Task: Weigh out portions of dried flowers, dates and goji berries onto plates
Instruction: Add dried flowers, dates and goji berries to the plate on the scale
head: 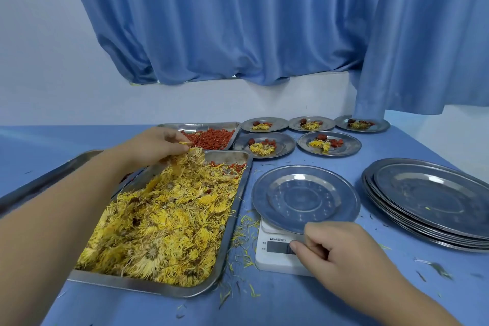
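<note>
Head view has us looking down our two bare forearms onto the blue table (304, 302). Our left arm reaches forward across the flower tray (132, 284). At its far end our left hand (156, 147) is turned palm down, its fingers curled together and pinching a clump of dried flowers (191, 156) just above the yellow heap (164, 225).

Our right hand (341, 251) rests at the white scale (275, 259), knuckles up and fingers curled under. The thumb stretches over the display. Whether those fingers grip the rim of the empty plate (304, 174) sitting on the scale, we cannot tell.

Goji berries (209, 137) fill a tray behind. Five small plates (287, 144) beside it hold flowers, dates and berries, and stacked plates (428, 193) lie to the right.
</note>
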A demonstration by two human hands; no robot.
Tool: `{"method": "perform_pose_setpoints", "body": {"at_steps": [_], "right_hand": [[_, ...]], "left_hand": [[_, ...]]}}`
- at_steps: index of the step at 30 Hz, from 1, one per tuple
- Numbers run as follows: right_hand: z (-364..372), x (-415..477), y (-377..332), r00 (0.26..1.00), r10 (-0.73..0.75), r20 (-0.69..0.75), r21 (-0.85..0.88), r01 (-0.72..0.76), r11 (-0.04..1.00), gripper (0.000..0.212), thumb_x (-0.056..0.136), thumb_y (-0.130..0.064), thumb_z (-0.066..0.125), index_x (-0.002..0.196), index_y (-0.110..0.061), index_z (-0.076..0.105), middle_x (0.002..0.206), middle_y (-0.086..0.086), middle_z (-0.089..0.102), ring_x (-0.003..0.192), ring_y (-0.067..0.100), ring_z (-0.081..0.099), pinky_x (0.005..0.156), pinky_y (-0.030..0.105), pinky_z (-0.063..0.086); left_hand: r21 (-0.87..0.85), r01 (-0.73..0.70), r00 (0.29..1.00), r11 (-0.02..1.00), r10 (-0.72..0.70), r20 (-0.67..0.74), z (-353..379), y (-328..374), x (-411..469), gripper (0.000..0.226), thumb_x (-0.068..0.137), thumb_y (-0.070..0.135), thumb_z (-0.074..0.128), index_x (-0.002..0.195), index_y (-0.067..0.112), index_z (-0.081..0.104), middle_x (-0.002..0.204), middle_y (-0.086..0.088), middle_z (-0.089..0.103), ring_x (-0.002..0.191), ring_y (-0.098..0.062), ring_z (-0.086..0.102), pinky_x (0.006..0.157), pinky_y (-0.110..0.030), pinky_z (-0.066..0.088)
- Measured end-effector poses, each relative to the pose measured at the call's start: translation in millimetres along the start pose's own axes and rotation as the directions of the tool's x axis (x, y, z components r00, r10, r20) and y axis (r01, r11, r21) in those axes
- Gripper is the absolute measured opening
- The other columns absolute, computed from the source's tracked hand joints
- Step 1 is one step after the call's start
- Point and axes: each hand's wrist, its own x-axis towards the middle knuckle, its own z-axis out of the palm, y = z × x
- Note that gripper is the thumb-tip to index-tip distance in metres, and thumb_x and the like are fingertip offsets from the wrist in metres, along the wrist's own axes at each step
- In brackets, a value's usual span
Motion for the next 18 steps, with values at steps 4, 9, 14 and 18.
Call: {"method": "perform_pose_setpoints", "body": {"at_steps": [4, 9, 14, 18], "right_hand": [[-2, -1, 0, 1.000, 0.026, -0.017, 0.035, -0.026, 0.999, 0.048, 0.083, -0.037, 0.063, 0.055, -0.022, 0.027, 0.059, -0.011, 0.046, 0.056, 0.011, 0.041, 0.048, 0.022, 0.026], [-5, -2, 0, 0.999, 0.050, -0.021, 0.049, -0.049, 0.998, 0.048, 0.084, -0.035, 0.063, 0.056, -0.019, 0.028, 0.057, -0.007, 0.045, 0.055, 0.012, 0.040, 0.050, 0.024, 0.028], [-5, -2, 2, 0.997, 0.070, -0.010, 0.075, -0.070, 0.995, 0.048, 0.084, -0.037, 0.062, 0.056, -0.019, 0.027, 0.059, -0.007, 0.046, 0.056, 0.013, 0.040, 0.049, 0.023, 0.028], [-4, -2, 2, 0.998, 0.065, -0.010, 0.071, -0.064, 0.995, 0.048, 0.084, -0.037, 0.062, 0.056, -0.020, 0.027, 0.059, -0.011, 0.046, 0.055, 0.011, 0.040, 0.049, 0.022, 0.028]], "left_hand": [[-0.055, 0.026, 0.994, 0.998, -0.020, 0.109, -2, 4, -8, 0.011, 0.094, 0.029, 0.062, 0.099, 0.029, 0.072, 0.067, 0.004, 0.057, 0.064, -0.016, 0.050, 0.076, -0.043, 0.052], [0.047, -0.018, 0.993, 0.999, 0.012, 0.115, 6, 9, -19, 0.023, 0.095, 0.044, 0.054, 0.083, 0.031, 0.069, 0.063, 0.009, 0.058, 0.062, -0.012, 0.053, 0.071, -0.035, 0.047], [0.190, -0.065, 0.995, 0.980, 0.048, 0.090, 13, 12, -24, 0.040, 0.099, 0.046, 0.044, 0.067, 0.026, 0.056, 0.060, 0.009, 0.062, 0.054, 0.003, 0.059, 0.070, -0.030, 0.041], [0.141, -0.082, 0.988, 0.987, 0.062, 0.142, 16, 16, -28, 0.032, 0.100, 0.041, 0.046, 0.081, 0.025, 0.067, 0.077, 0.010, 0.072, 0.061, -0.002, 0.064, 0.069, -0.024, 0.043]]}}
